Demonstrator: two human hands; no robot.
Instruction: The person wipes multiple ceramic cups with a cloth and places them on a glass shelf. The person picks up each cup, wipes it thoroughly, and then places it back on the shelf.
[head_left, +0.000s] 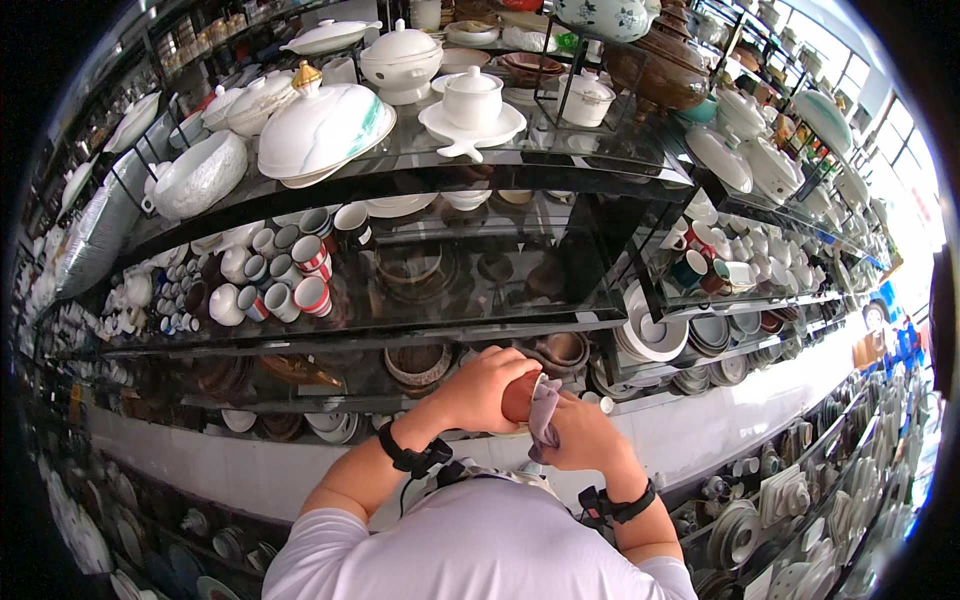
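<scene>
Held before my body is a reddish-brown cup (517, 397), tilted so its opening faces right. My left hand (480, 388) wraps around its outside. In my right hand (589, 435) is a greyish-purple cloth (544, 416), pressed against the cup's rim and partly into its mouth. The right fingertips are hidden behind the cloth. Just beyond my hands, on the lower shelf, sit a speckled brown pot (417, 367) and a dark brown bowl (562, 351).
A black glass shelf (480, 319) carries several mugs (282, 301) at left. Above stand a domed white dish (322, 127) and a lidded white pot on a saucer (472, 105). Stacked white bowls (652, 326) lie to the right. Plates crowd a rack (795, 517) at lower right.
</scene>
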